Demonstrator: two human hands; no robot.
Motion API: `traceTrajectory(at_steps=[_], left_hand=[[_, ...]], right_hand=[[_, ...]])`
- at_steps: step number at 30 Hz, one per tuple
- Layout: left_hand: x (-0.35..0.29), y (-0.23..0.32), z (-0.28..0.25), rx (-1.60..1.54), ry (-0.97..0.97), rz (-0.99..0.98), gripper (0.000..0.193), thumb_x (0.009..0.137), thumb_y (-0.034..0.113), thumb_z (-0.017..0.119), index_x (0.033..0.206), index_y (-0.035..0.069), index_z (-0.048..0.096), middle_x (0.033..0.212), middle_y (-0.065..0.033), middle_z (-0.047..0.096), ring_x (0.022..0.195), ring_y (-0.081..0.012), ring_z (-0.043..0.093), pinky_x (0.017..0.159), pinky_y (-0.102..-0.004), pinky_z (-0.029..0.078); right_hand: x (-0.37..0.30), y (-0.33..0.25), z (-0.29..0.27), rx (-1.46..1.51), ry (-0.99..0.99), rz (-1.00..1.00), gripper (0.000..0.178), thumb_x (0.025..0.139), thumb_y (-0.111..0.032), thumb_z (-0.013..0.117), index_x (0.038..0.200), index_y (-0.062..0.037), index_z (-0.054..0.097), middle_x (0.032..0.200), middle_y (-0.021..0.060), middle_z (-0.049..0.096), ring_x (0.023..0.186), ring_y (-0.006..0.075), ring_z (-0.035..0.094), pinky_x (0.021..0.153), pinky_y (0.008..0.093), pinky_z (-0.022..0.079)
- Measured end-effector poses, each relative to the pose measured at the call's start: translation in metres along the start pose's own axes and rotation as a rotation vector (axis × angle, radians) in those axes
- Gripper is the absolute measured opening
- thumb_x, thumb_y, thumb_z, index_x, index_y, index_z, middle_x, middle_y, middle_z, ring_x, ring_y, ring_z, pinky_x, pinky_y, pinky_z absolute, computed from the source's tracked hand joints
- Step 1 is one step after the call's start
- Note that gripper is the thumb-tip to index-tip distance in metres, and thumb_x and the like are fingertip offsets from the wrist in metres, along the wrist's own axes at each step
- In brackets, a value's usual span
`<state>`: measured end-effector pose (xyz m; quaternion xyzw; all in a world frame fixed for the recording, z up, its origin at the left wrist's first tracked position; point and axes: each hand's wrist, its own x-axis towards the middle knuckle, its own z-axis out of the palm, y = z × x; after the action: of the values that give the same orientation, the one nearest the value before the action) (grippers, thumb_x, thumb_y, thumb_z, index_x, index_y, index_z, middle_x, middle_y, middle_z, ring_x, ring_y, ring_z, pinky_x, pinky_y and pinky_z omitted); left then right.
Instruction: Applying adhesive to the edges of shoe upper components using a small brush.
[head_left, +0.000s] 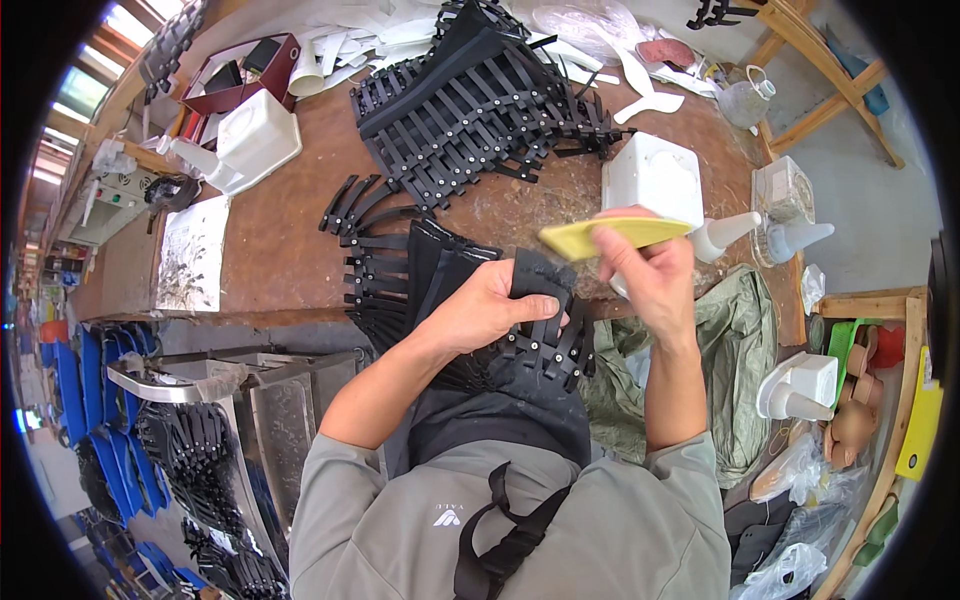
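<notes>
While the left hand [485, 310] presses closed over a black strapped sandal upper [535, 335] at the near edge of the brown table [280, 250], the right hand [650, 275] pinches a yellow insole [612, 236] between thumb and fingers just above it. A stack of black strapped uppers [480, 100] lies farther back on the table. A white glue bottle [655, 180] stands just behind the right hand.
</notes>
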<state>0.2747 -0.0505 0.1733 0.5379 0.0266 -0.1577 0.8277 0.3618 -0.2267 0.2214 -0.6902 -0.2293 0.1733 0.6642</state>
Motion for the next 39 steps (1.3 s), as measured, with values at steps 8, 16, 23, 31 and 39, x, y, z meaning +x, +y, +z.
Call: traceTrajectory(at_steps=[8, 16, 23, 31, 39], left_hand=[[-0.002, -0.001, -0.001, -0.018, -0.041, -0.008, 0.016, 0.085, 0.011, 0.067, 0.096, 0.000, 0.064, 0.086, -0.0072, 0.068, 0.076, -0.0134, 0.064, 0.071, -0.0271, 0.052], [-0.002, 0.002, 0.001, -0.034, 0.017, -0.027, 0.017, 0.083, 0.011, 0.069, 0.094, -0.001, 0.065, 0.084, -0.0082, 0.068, 0.073, -0.0137, 0.064, 0.070, -0.0273, 0.052], [-0.007, 0.008, 0.010, -0.051, 0.093, -0.023, 0.012, 0.083, 0.006, 0.065, 0.091, -0.003, 0.064, 0.083, -0.0092, 0.068, 0.072, -0.0154, 0.064, 0.068, -0.0278, 0.052], [-0.006, -0.005, 0.007, -0.037, 0.142, 0.105, 0.010, 0.086, 0.006, 0.063, 0.091, -0.001, 0.065, 0.083, -0.0092, 0.068, 0.073, -0.0153, 0.064, 0.069, -0.0285, 0.053], [-0.010, -0.009, 0.010, -0.159, 0.208, 0.204, 0.010, 0.086, 0.007, 0.062, 0.093, -0.001, 0.064, 0.086, -0.0099, 0.068, 0.074, -0.0161, 0.064, 0.070, -0.0300, 0.053]], right_hand=[[0.000, -0.002, -0.003, -0.028, 0.026, -0.031, 0.013, 0.087, -0.008, 0.063, 0.096, 0.0018, 0.064, 0.076, 0.0031, 0.062, 0.058, 0.0059, 0.054, 0.050, 0.0198, 0.042], [-0.017, 0.000, -0.015, -0.128, 0.230, -0.064, 0.012, 0.088, -0.007, 0.062, 0.097, 0.0012, 0.064, 0.075, 0.0020, 0.061, 0.059, 0.0061, 0.054, 0.051, 0.0194, 0.043], [-0.028, 0.006, -0.055, -0.185, 0.424, -0.013, 0.015, 0.088, -0.013, 0.063, 0.096, -0.0007, 0.064, 0.073, -0.0013, 0.058, 0.059, 0.0052, 0.051, 0.052, 0.0209, 0.040], [-0.025, 0.037, -0.103, -0.709, 0.361, 0.131, 0.029, 0.083, -0.021, 0.063, 0.100, 0.0027, 0.058, 0.081, 0.0183, 0.065, 0.074, 0.0284, 0.064, 0.069, 0.0364, 0.048], [-0.041, 0.030, -0.075, -1.092, 0.678, -0.075, 0.038, 0.079, -0.017, 0.069, 0.107, 0.0038, 0.055, 0.098, 0.0185, 0.058, 0.087, 0.0322, 0.058, 0.073, 0.0382, 0.047]])
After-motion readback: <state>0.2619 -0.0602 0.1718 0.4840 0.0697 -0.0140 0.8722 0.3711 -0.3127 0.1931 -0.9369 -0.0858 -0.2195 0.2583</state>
